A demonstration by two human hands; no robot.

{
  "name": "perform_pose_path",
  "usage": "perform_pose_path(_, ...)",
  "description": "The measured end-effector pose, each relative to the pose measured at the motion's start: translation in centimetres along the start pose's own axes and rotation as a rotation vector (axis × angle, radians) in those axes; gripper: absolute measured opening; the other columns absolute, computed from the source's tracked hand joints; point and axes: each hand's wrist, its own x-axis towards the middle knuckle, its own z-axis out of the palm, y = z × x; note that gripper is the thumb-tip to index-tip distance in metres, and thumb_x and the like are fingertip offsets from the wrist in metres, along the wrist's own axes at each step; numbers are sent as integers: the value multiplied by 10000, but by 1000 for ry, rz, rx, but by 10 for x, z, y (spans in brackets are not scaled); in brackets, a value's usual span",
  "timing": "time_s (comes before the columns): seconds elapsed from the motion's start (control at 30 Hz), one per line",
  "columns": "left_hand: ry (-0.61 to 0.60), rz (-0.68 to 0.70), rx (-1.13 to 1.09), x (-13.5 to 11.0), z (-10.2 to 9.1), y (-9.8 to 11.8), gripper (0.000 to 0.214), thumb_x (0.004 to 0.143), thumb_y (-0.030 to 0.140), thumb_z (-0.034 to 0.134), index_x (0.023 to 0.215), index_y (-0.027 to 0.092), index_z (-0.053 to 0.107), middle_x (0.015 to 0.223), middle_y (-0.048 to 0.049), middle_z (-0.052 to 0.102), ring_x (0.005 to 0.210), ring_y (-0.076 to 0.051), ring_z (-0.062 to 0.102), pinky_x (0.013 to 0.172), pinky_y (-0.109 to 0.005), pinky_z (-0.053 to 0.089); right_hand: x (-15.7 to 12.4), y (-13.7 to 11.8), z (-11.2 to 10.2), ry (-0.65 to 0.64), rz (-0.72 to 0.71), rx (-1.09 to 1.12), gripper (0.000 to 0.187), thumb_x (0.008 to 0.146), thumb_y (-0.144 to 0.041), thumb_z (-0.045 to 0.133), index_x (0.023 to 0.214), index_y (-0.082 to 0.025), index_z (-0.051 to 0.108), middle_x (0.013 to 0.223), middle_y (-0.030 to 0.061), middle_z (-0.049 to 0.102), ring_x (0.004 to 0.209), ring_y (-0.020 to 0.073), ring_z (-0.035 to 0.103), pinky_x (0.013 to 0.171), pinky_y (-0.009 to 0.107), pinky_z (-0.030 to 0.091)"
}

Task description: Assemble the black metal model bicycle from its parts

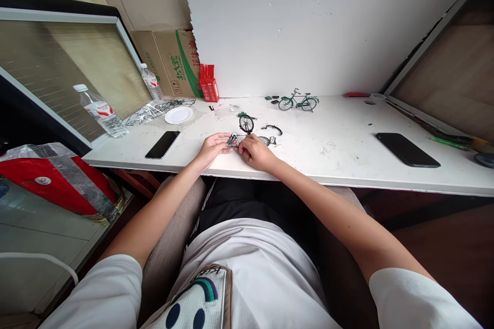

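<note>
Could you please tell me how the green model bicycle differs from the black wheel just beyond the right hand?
The green model bicycle is mostly green, while the black wheel is dark. The bicycle has two wheels and handlebars; the other is a single wheel. The bicycle stands near the white panel, whereas the wheel is closer to the right hand. Both have thin spokes.

At the table (pixel 339 164), you hold a small dark part (pixel 232 139) in your left hand (pixel 212 150), right hand (pixel 254 151) just beside it; from there, a green model bicycle (pixel 298 101) stands at two o'clock, one phone (pixel 162 144) at nine, a second phone (pixel 407 149) at three.
</note>
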Motion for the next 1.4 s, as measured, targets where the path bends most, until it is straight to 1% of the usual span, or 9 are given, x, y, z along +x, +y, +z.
perform_pose_path(0.17,6,-2,3,-1,1,1,389,831,159,748,1212,94,704,1125,-180,798,1070,-254,781,981,-424,632,1,-1,0,-5,9,-4,213,907,-25,546,923,-206,658,924,101,716,1027,289,547,890,397,482)
perform_pose_path(0.57,17,-8,22,0,1,1,391,822,164,763,1204,101,707,1106,-171,801,1059,-250,783,1002,-440,627,1,-1,-1,-5,5,-14,210,916,-40,525,911,-202,659,917,106,715,1022,288,549,898,404,490)
perform_pose_path(0.93,11,-7,26,-1,2,1,383,820,174,754,1194,110,699,1105,-172,810,1076,-263,784,999,-447,626,0,0,0,-11,19,-19,221,886,-20,555,919,-210,661,925,99,717,1031,288,553,900,391,480)
perform_pose_path(1.1,14,-8,31,-1,2,1,382,824,169,740,1198,109,693,1106,-170,811,1076,-258,784,1004,-449,625,0,1,0,-5,12,-16,219,899,-29,541,924,-208,663,918,96,711,1031,285,549,900,389,477)
perform_pose_path(1.4,6,-3,23,0,2,1,390,819,184,772,1194,110,697,1106,-174,806,1081,-266,782,1016,-460,619,0,-1,-1,-10,7,-15,224,907,-31,526,912,-210,660,915,98,712,1019,285,541,904,398,477)
